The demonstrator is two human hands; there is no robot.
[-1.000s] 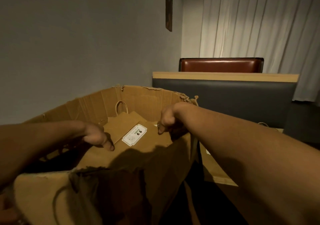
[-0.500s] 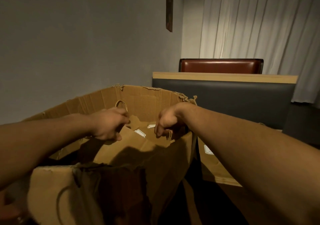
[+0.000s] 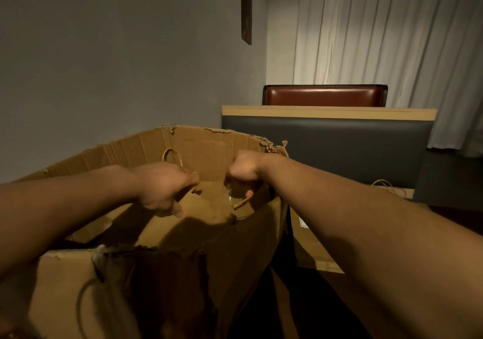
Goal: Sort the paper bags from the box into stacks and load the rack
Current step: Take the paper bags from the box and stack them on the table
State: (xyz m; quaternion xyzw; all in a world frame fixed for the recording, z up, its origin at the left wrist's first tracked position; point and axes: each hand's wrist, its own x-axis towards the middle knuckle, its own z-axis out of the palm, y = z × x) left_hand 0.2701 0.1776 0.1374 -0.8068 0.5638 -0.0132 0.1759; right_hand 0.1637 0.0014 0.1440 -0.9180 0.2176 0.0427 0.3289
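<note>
A big torn cardboard box [image 3: 125, 150] stands in front of me and holds brown paper bags. Both my arms reach into it. My left hand [image 3: 167, 187] grips the top edge of a brown paper bag [image 3: 209, 208], fingers curled. My right hand [image 3: 244, 168] is fisted round the same bag's top, with a twisted paper handle [image 3: 241, 202] hanging below it. Another bag's handle loop [image 3: 172, 155] stands up against the box's far wall. The bags lower in the box lie in shadow.
To the right of the box, more paper bags [image 3: 313, 255] lie flat on a surface, a handle [image 3: 386, 184] showing beyond my right arm. A dark padded bench back with a wooden top [image 3: 326, 112] stands behind. The grey wall is on the left, curtains at back right.
My left hand went from the flat bag up to the bag's top edge and closed on it. Both hands have risen, lifting the bag; its white label is now hidden.
</note>
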